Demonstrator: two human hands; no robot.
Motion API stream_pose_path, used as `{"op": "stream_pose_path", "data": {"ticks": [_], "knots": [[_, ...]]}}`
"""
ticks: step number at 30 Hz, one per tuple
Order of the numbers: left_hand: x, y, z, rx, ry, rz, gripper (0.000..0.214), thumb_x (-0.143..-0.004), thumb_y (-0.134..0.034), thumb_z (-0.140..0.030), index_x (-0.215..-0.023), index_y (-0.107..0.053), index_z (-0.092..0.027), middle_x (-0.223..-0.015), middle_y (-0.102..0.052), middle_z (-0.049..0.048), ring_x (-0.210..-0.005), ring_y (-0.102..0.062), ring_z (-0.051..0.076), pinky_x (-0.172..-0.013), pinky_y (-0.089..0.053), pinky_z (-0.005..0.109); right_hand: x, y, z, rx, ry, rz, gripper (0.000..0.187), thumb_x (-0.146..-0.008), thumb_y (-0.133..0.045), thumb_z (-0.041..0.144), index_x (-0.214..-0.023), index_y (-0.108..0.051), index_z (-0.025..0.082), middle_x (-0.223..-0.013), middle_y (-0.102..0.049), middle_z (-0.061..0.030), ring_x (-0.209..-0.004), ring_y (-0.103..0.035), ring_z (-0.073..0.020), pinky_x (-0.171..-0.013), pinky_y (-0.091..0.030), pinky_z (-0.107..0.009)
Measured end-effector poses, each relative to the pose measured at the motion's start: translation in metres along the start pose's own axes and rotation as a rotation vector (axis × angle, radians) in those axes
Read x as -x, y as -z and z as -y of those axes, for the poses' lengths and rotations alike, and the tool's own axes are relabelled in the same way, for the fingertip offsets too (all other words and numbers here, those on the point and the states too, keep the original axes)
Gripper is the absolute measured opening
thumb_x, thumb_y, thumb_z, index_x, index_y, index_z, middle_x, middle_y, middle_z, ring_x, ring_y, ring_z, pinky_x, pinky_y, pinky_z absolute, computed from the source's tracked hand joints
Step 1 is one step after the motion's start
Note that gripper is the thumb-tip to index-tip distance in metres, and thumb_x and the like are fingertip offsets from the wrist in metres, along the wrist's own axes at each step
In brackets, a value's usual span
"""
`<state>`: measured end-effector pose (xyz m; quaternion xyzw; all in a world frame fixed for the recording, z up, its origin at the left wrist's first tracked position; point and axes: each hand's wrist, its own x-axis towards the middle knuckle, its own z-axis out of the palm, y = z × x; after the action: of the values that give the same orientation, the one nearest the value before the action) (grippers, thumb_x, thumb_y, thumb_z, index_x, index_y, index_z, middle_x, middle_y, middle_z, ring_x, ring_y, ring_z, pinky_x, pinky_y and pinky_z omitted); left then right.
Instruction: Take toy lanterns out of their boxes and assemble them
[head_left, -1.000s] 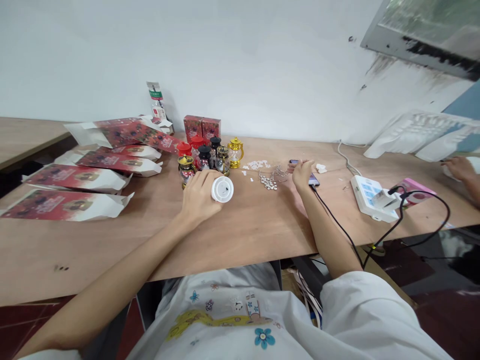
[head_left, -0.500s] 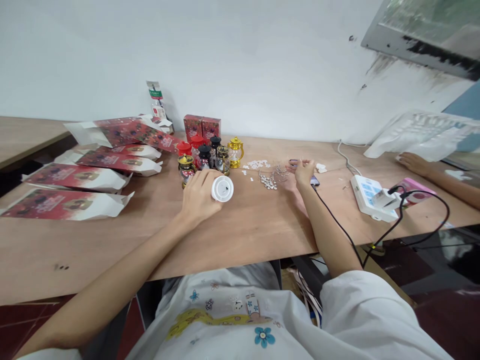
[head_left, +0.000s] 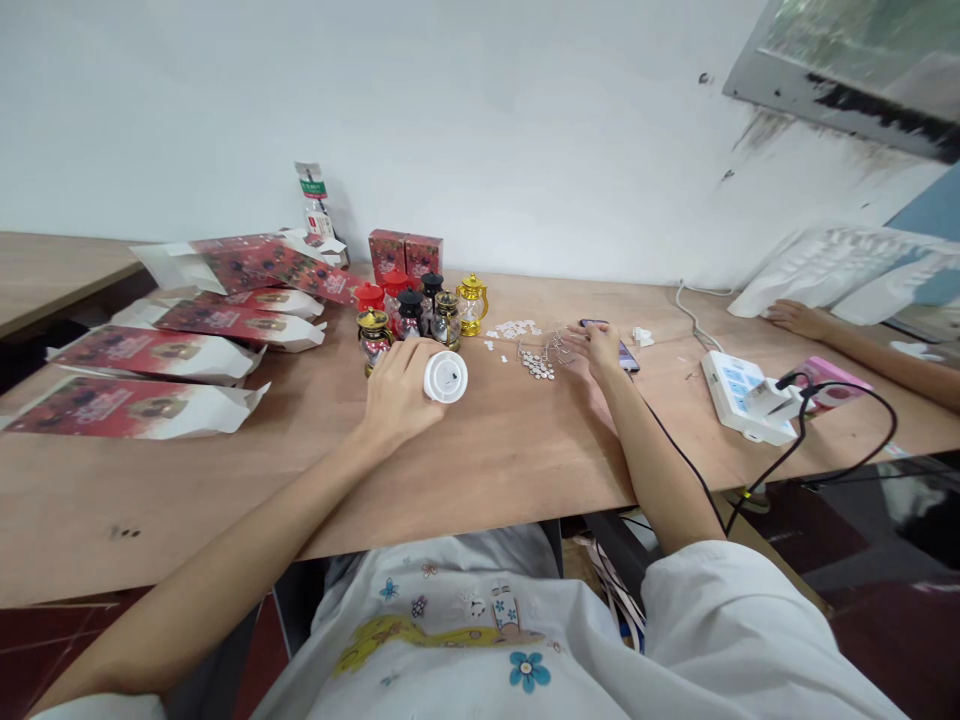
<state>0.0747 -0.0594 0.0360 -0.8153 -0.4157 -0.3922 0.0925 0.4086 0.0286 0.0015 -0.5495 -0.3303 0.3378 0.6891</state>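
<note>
My left hand [head_left: 401,390] is wrapped round what looks like a white lantern [head_left: 446,378], tipped so that its round base with a small dark hole faces me; its body is hidden in the hand. My right hand [head_left: 596,348] is open, fingers stretched leftward at the edge of a tangle of thin wires [head_left: 556,348]. What lies under those fingertips is too small to tell. Beside the wires lie a pile of small round silvery discs [head_left: 537,365] and small white pieces [head_left: 516,329]. A phone [head_left: 627,358] lies partly behind my right hand.
Small lanterns in red, black, bronze and gold [head_left: 472,304] stand beyond my left hand. Red printed boxes [head_left: 142,405] lie at left; two small red boxes [head_left: 405,255] stand behind. At right are a power strip [head_left: 742,395] with cables and another person's hand [head_left: 799,318] beside a white plastic bag [head_left: 817,265].
My right hand has come down and slightly left, from raised fingers to the wires, uncovering more of the phone. The other person's hand has moved left. My left hand is nearly still.
</note>
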Motion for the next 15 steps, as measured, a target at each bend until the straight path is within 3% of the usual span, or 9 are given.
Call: {"op": "stream_pose_path", "data": {"ticks": [3, 9, 15], "knots": [[-0.0001, 0.0004, 0.0001, -0.001, -0.005, -0.010, 0.032, -0.067, -0.055, -0.015, -0.099, -0.056, -0.018, -0.102, -0.065, 0.0087, -0.096, -0.059, 0.027, -0.078, -0.046, 0.038, 0.0010, 0.0002, 0.0027, -0.121, 0.009, 0.065, 0.015, -0.085, -0.048, 0.019, -0.075, -0.037, 0.022, -0.074, -0.069, -0.0021, -0.067, -0.070, -0.0150, -0.070, -0.060, -0.034], [0.0004, 0.0000, 0.0002, 0.003, -0.008, -0.006, 0.031, -0.068, -0.054, -0.016, -0.099, -0.056, -0.018, -0.102, -0.065, 0.0092, -0.096, -0.059, 0.027, -0.078, -0.046, 0.039, 0.0050, -0.0004, 0.0072, -0.242, 0.060, 0.183, 0.020, -0.084, -0.056, 0.027, -0.075, -0.038, 0.022, -0.088, -0.072, -0.0025, -0.076, -0.071, -0.0161, -0.072, -0.059, -0.036], [0.0001, -0.0001, -0.0002, -0.010, -0.003, -0.004, 0.030, -0.068, -0.055, -0.016, -0.098, -0.056, -0.019, -0.100, -0.066, 0.0079, -0.096, -0.059, 0.026, -0.077, -0.045, 0.037, 0.0040, -0.0014, 0.0003, -0.093, 0.002, 0.088, 0.024, -0.084, -0.059, 0.031, -0.079, -0.037, 0.023, -0.081, -0.071, 0.0005, -0.060, -0.067, -0.0112, -0.055, -0.056, -0.023]]}}
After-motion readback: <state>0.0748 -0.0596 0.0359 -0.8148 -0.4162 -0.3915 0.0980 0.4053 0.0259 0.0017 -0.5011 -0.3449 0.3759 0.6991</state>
